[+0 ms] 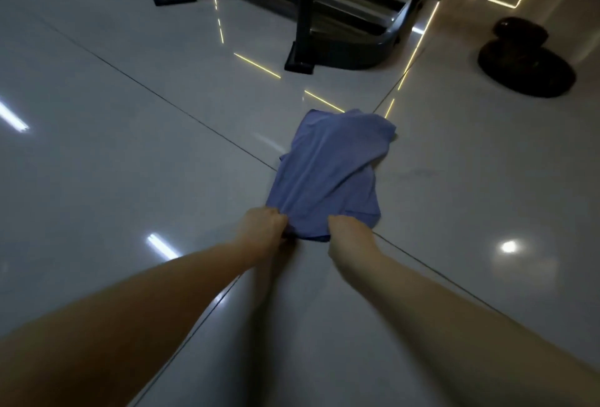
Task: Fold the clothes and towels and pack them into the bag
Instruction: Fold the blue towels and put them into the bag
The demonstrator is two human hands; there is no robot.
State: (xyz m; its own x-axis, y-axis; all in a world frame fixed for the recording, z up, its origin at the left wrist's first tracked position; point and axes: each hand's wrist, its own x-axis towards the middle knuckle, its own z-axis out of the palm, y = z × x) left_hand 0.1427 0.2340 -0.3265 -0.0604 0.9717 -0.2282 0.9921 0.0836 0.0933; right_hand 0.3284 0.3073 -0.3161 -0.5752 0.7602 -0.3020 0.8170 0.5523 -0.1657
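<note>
A blue-purple cloth [328, 169] lies partly folded on the glossy tiled floor in the middle of the head view. Its far end is rumpled. My left hand [261, 228] grips the cloth's near left corner with curled fingers. My right hand [345, 234] grips the near right corner. Both arms reach forward from the bottom of the frame. No bag is in view.
A dark metal frame of gym equipment [305, 17] stands on the floor at the top centre. Dark round weight plates [526, 62] lie at the upper right. Ceiling lights reflect off the grey floor tiles [130, 147].
</note>
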